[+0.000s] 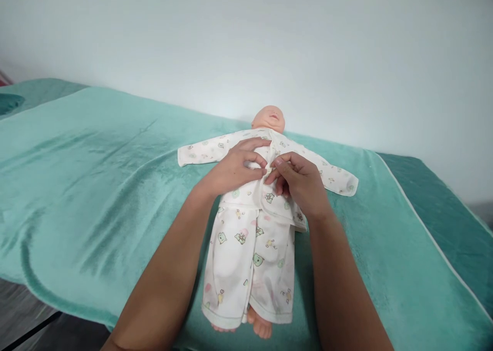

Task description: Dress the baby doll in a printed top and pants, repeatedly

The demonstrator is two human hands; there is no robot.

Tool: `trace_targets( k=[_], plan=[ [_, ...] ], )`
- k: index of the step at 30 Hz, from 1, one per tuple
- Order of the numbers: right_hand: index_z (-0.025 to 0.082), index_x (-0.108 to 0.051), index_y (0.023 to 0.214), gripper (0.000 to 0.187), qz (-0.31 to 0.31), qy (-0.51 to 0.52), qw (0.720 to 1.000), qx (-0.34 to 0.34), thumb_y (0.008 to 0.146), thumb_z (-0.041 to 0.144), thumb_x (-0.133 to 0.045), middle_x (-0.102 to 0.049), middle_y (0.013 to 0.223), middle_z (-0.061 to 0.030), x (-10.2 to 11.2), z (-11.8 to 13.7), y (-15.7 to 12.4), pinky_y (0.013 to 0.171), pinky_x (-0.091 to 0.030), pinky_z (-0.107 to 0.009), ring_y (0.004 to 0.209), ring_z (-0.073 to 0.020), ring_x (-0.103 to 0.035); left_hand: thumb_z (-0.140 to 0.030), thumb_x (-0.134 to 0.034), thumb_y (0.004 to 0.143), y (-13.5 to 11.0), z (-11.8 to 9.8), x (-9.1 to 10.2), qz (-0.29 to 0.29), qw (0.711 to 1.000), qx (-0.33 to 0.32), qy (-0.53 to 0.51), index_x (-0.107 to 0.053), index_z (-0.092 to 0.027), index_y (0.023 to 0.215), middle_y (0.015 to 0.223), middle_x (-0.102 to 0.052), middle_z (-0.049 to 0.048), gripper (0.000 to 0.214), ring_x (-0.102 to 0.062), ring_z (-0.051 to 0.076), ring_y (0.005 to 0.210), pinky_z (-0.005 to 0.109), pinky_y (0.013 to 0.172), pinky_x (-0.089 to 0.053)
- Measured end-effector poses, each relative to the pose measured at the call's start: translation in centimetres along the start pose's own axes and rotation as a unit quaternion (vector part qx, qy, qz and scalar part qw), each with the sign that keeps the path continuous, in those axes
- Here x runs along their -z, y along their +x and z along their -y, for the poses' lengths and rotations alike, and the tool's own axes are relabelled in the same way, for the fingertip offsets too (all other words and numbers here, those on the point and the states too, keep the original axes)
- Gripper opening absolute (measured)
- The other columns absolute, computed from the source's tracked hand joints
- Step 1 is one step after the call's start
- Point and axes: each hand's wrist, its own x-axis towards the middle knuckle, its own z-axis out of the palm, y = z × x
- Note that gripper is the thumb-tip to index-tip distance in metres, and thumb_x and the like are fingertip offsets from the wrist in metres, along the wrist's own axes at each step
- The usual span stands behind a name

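A baby doll (268, 117) lies on its back, head away from me, dressed in a white baby shirt (236, 193) and matching pants (231, 248) printed with small green bears. Both shirt sleeves spread out to the sides. My left hand (242, 165) rests on the doll's chest, thumb and index finger closing on the shirt's front edge. Just to its right, my right hand (300, 179) pinches the same front opening between thumb and fingertips. What fastener lies under the fingertips is too small to make out. Below the hands, the lower front hangs loosely together.
A teal plush blanket (115, 187) with some wrinkles covers the table under the doll. Darker green covering (439, 207) shows at the right. A white wall (231, 43) stands close behind the doll's head. Grey floor (23, 315) appears at the lower left.
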Motion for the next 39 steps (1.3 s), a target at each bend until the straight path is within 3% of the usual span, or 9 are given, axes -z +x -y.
trace_targets(
  k=[11, 14, 16, 19, 22, 27, 30, 34, 39],
  plan=[
    [0.022, -0.063, 0.083, 0.020, -0.008, 0.042, 0.999, 0.010, 0.090, 0.040, -0.064, -0.066, 0.062, 0.0025, 0.0, -0.4, 0.3, 0.039, -0.029, -0.021, 0.043, -0.0078, -0.049, -0.025, -0.064, 0.085, -0.2, 0.5, 0.7, 0.028, 0.999, -0.016, -0.013, -0.075, -0.025, 0.081, 0.155, -0.050, -0.0034, 0.011, -0.032, 0.027, 0.153, 0.049, 0.126, -0.030],
    [0.022, -0.062, 0.082, 0.025, -0.041, 0.107, 0.993, 0.021, 0.086, 0.046, -0.067, -0.062, 0.060, 0.0035, 0.5, -1.0, 0.7, 0.039, -0.027, -0.022, 0.042, -0.0078, -0.044, -0.031, -0.065, 0.088, -0.6, 0.5, 1.3, 0.059, 0.998, -0.027, -0.025, -0.076, -0.028, 0.082, 0.155, -0.050, -0.0059, 0.013, -0.033, 0.028, 0.153, 0.050, 0.125, -0.030],
    [0.023, -0.061, 0.081, 0.024, -0.087, 0.152, 0.984, 0.037, 0.086, 0.046, -0.067, -0.064, 0.066, 0.0022, 0.6, -1.4, 0.9, 0.041, -0.031, -0.022, 0.047, -0.0087, -0.048, -0.032, -0.062, 0.091, -0.7, 0.4, 1.3, 0.029, 0.998, -0.033, -0.055, -0.074, -0.027, 0.083, 0.152, -0.054, -0.0042, 0.015, -0.041, 0.027, 0.148, 0.049, 0.122, -0.035],
    [0.023, -0.061, 0.083, 0.022, -0.154, 0.157, 0.973, 0.066, 0.088, 0.045, -0.065, -0.072, 0.088, -0.0022, 0.6, -1.8, 1.1, 0.056, -0.048, -0.024, 0.070, -0.0126, -0.065, -0.033, -0.057, 0.096, -0.4, 0.3, 0.4, -0.055, 0.995, -0.050, -0.063, -0.072, -0.028, 0.095, 0.151, -0.056, -0.0016, 0.016, -0.046, 0.024, 0.144, 0.046, 0.120, -0.038],
    [0.025, -0.066, 0.092, 0.020, -0.184, 0.098, 0.973, 0.102, 0.091, 0.045, -0.062, -0.073, 0.116, -0.0043, 0.3, -2.2, 1.2, 0.088, -0.056, -0.033, 0.107, -0.0192, -0.069, -0.034, -0.054, 0.099, 0.2, 0.3, -1.0, -0.084, 0.994, -0.064, 0.014, -0.068, -0.030, 0.116, 0.151, -0.056, -0.0005, 0.023, -0.044, 0.022, 0.145, 0.047, 0.124, -0.031],
    [0.028, -0.070, 0.116, 0.028, -0.144, -0.054, 0.978, 0.142, 0.093, 0.040, -0.059, -0.065, 0.138, -0.0027, -0.2, -3.1, 1.5, 0.118, -0.039, -0.047, 0.134, -0.0226, -0.055, -0.036, -0.045, 0.102, 0.6, 0.7, -2.0, -0.110, 0.985, -0.084, 0.106, -0.069, -0.027, 0.119, 0.132, -0.070, 0.0016, 0.031, -0.056, 0.021, 0.133, 0.042, 0.120, -0.036],
    [0.030, -0.066, 0.130, 0.038, -0.103, -0.140, 0.971, 0.162, 0.094, 0.039, -0.057, -0.057, 0.150, -0.0016, -0.3, -3.3, 2.5, 0.122, -0.033, -0.048, 0.141, -0.0229, -0.049, -0.036, -0.044, 0.103, 1.1, 1.2, -1.9, -0.126, 0.981, -0.104, 0.109, -0.067, -0.025, 0.124, 0.136, -0.068, 0.0034, 0.034, -0.056, 0.019, 0.132, 0.037, 0.118, -0.039],
    [0.030, -0.061, 0.139, 0.043, -0.047, -0.191, 0.961, 0.193, 0.097, 0.037, -0.050, -0.056, 0.151, -0.0024, -0.2, -2.8, 4.3, 0.123, -0.031, -0.046, 0.142, -0.0225, -0.047, -0.038, -0.036, 0.104, 2.6, 2.1, -1.7, -0.090, 0.981, -0.102, 0.141, -0.058, -0.026, 0.139, 0.152, -0.055, 0.0027, 0.042, -0.045, 0.019, 0.144, 0.039, 0.123, -0.031],
    [0.029, -0.062, 0.138, 0.043, -0.040, -0.218, 0.953, 0.205, 0.099, 0.037, -0.046, -0.057, 0.150, -0.0022, -0.2, -2.7, 5.5, 0.123, -0.031, -0.045, 0.142, -0.0215, -0.046, -0.045, -0.030, 0.105, 4.5, 3.1, -1.3, -0.077, 0.984, -0.057, 0.150, -0.055, -0.025, 0.142, 0.151, -0.056, 0.0031, 0.049, -0.045, 0.022, 0.143, 0.041, 0.120, -0.034]
  ],
)
